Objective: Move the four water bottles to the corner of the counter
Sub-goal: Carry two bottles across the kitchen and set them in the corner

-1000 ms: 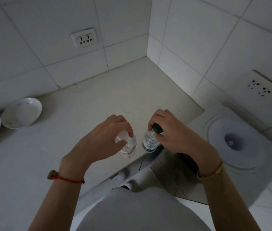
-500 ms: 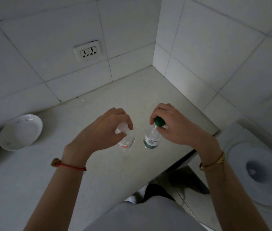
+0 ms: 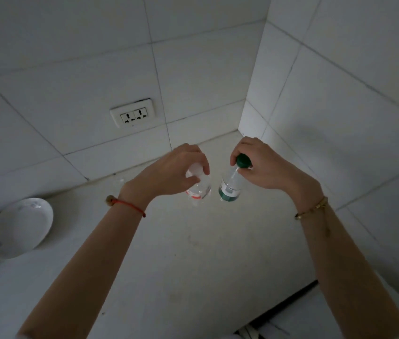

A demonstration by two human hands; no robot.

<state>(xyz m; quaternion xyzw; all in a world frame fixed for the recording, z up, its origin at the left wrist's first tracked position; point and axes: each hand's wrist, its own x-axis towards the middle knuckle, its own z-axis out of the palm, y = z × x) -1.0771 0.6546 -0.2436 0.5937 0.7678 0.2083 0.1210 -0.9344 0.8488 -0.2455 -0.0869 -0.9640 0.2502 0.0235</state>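
Hands grip 2 bottles: red-banded label (image 3: 197, 192), green-capped label (image 3: 229, 190); writing unreadable.

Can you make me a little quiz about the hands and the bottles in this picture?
1. True or false: the right hand holds the green-capped bottle by its top.
2. What colour is the cap on the bottle in the left hand?
A. white B. blue C. black
3. What leans on the wall at the left?

Key: 1 true. 2 A. 3 a white plate.
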